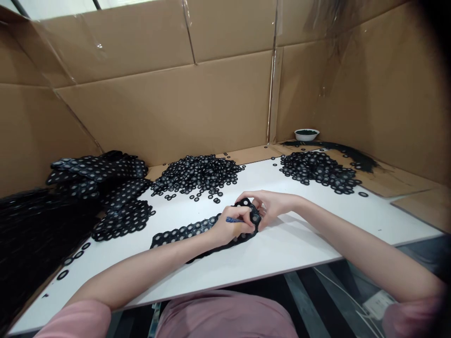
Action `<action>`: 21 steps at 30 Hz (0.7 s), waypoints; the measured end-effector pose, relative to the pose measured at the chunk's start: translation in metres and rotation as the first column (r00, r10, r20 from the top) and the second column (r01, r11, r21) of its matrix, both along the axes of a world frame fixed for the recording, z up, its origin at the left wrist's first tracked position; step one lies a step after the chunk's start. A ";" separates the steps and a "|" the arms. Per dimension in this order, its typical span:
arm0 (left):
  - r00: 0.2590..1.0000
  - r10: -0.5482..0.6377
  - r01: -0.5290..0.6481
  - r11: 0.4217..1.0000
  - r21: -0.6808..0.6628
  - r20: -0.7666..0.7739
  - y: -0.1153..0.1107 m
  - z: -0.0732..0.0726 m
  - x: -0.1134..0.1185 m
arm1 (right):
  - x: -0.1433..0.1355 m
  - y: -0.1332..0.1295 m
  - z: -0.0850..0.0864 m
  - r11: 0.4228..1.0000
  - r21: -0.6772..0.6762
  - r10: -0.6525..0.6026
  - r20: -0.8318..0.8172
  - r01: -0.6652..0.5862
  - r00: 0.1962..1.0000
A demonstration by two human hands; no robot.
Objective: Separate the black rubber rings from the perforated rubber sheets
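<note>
My left hand (230,226) is closed round a small tool with a blue handle (231,219); its working tip is hidden by the fingers. Those fingertips press against the end of a strip of joined black rings (190,230), which lies across the white board. At that same end, my right hand (269,206) grips the strip between thumb and fingers, curling it up off the board. Through the rings' round holes, light spots show.
Loose black rings form one heap (200,173) at the back middle and another heap (317,171) at the right. Folded ring sheeting (98,173) is piled at the left, beside dark strands (24,234). A white bowl (306,136) stands by the cardboard wall (229,103).
</note>
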State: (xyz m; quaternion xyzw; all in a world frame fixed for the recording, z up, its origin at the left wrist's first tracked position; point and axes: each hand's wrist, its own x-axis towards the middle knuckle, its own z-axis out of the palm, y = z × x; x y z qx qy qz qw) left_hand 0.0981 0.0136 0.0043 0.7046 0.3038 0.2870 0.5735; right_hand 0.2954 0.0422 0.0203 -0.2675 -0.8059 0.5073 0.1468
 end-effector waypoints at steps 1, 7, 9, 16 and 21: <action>0.999 0.039 -0.037 0.999 -0.038 0.027 0.002 0.002 -0.001 | 0.001 0.000 0.001 1.000 0.003 -0.005 0.012 0.005 1.000; 0.990 0.128 -0.126 0.991 -0.040 0.062 0.020 0.010 -0.021 | 0.003 0.004 0.002 1.000 0.031 -0.003 0.107 0.000 0.994; 0.988 0.142 -0.142 0.990 -0.005 0.061 0.025 0.008 -0.026 | 0.000 0.007 -0.001 0.994 0.101 -0.056 0.114 0.045 0.992; 0.973 0.228 -0.230 0.971 0.068 0.031 0.034 0.000 -0.026 | -0.022 0.015 -0.025 0.910 0.293 -0.302 -0.010 0.292 0.953; 0.974 0.228 -0.227 0.971 0.081 -0.002 0.033 -0.001 -0.026 | -0.026 0.012 -0.028 0.909 0.292 -0.303 -0.024 0.296 0.953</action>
